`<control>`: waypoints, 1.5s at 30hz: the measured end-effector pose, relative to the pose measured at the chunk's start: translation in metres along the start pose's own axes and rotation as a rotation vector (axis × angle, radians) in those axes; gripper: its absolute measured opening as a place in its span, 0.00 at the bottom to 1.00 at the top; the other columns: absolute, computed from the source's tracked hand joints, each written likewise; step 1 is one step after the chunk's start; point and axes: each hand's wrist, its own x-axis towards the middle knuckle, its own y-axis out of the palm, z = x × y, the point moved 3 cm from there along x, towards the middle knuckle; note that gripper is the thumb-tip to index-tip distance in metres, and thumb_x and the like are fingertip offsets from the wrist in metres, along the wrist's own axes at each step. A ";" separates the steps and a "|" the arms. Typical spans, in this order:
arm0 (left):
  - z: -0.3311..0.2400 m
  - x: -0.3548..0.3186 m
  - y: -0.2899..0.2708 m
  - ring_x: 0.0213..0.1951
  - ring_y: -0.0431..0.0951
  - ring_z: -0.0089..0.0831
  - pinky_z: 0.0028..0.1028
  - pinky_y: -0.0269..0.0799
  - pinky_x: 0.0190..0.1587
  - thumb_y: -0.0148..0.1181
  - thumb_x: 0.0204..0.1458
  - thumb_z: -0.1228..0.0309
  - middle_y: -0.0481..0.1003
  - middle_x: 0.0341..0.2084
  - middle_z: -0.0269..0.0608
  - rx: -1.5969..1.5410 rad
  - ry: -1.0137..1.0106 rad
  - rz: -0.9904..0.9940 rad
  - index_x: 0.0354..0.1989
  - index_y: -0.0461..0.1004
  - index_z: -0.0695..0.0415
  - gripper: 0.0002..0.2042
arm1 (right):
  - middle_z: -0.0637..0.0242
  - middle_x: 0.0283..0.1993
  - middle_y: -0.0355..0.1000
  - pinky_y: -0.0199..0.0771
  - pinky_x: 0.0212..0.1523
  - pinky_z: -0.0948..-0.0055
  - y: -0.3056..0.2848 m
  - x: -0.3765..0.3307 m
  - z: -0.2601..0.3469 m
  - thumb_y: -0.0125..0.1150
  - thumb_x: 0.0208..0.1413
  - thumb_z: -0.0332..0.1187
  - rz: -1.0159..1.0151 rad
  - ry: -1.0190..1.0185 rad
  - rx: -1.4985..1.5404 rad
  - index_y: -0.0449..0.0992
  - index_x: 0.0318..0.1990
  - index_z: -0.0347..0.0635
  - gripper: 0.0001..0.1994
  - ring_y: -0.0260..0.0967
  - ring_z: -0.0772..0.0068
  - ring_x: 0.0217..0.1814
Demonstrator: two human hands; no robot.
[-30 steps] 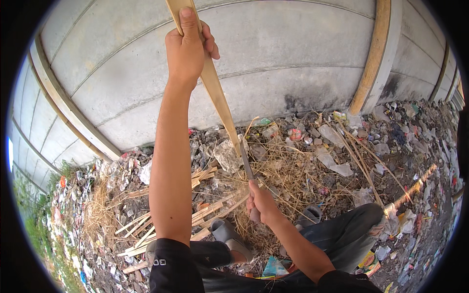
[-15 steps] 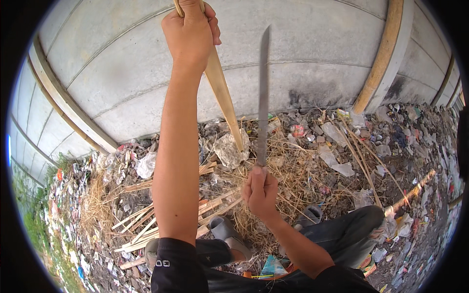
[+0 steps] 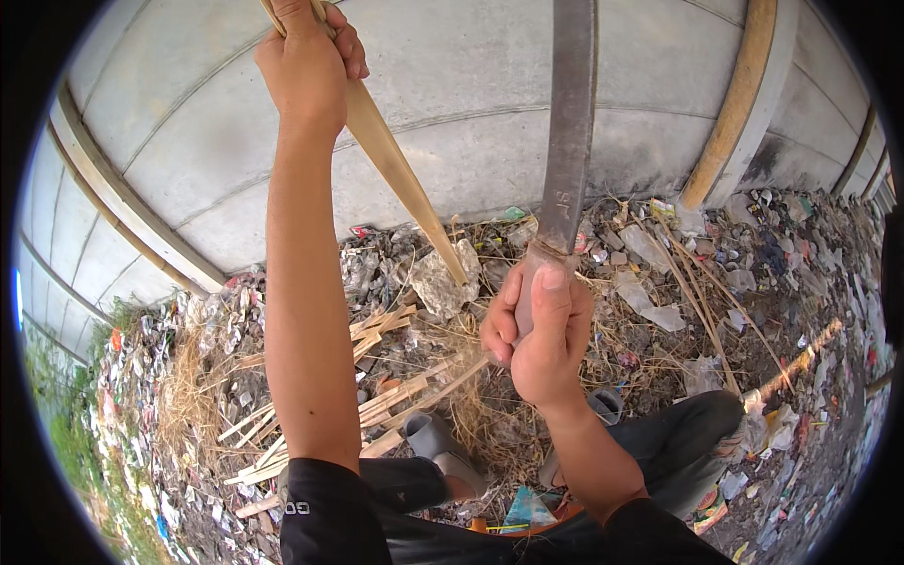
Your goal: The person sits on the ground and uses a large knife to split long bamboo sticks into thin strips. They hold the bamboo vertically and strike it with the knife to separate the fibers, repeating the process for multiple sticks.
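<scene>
The left hand (image 3: 306, 71) gripped a bamboo strip (image 3: 400, 174) held high, its tip slanting down toward the far rubble. The right hand (image 3: 537, 334) was clenched on a machete (image 3: 570, 132), blade upright, just right of the strip. A clean cut probably called for a shallow blade angle, away from the fingers. Split slats (image 3: 377, 395) and litter crowded the ground; a concrete wall (image 3: 490, 113) stood close behind.

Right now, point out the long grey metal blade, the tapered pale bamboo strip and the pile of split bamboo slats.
Long grey metal blade (image 3: 568, 141), head view, mid-length of its flat.
Tapered pale bamboo strip (image 3: 400, 174), head view, middle below the left hand.
Pile of split bamboo slats (image 3: 395, 400), head view, centre slats on ground.
</scene>
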 end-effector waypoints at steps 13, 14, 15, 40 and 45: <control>-0.003 -0.007 -0.002 0.14 0.62 0.26 0.29 0.63 0.21 0.38 0.66 0.36 0.63 0.13 0.36 0.043 0.069 0.006 0.28 0.65 0.58 0.33 | 0.65 0.13 0.63 0.67 0.18 0.60 -0.161 -0.094 -0.250 0.50 0.68 0.56 -0.108 0.962 -0.598 0.68 0.20 0.42 0.29 0.64 0.72 0.15; -0.002 -0.013 0.002 0.14 0.62 0.26 0.29 0.62 0.21 0.38 0.66 0.36 0.63 0.13 0.36 0.051 0.077 0.009 0.28 0.65 0.58 0.33 | 0.66 0.14 0.63 0.68 0.19 0.63 -0.161 -0.087 -0.251 0.52 0.68 0.54 -0.171 0.976 -0.479 0.68 0.20 0.42 0.29 0.66 0.71 0.16; -0.003 -0.012 0.004 0.14 0.62 0.26 0.29 0.62 0.21 0.38 0.66 0.37 0.63 0.13 0.36 0.048 0.053 -0.001 0.28 0.65 0.58 0.33 | 0.66 0.14 0.64 0.68 0.19 0.64 -0.150 -0.076 -0.250 0.52 0.68 0.54 -0.164 0.967 -0.464 0.67 0.20 0.43 0.28 0.66 0.71 0.16; 0.009 0.009 0.009 0.18 0.59 0.26 0.29 0.61 0.26 0.38 0.70 0.44 0.62 0.15 0.35 0.044 0.012 -0.026 0.32 0.65 0.60 0.28 | 0.70 0.19 0.65 0.61 0.22 0.72 -0.052 -0.018 -0.137 0.52 0.69 0.48 0.113 0.234 -0.374 0.70 0.31 0.40 0.20 0.60 0.79 0.19; 0.011 0.009 0.003 0.18 0.59 0.26 0.28 0.60 0.26 0.38 0.69 0.43 0.61 0.16 0.36 0.023 0.018 -0.039 0.31 0.65 0.60 0.29 | 0.67 0.20 0.67 0.62 0.25 0.68 -0.091 -0.036 -0.222 0.54 0.68 0.48 0.077 0.069 -0.441 0.74 0.35 0.36 0.20 0.60 0.78 0.22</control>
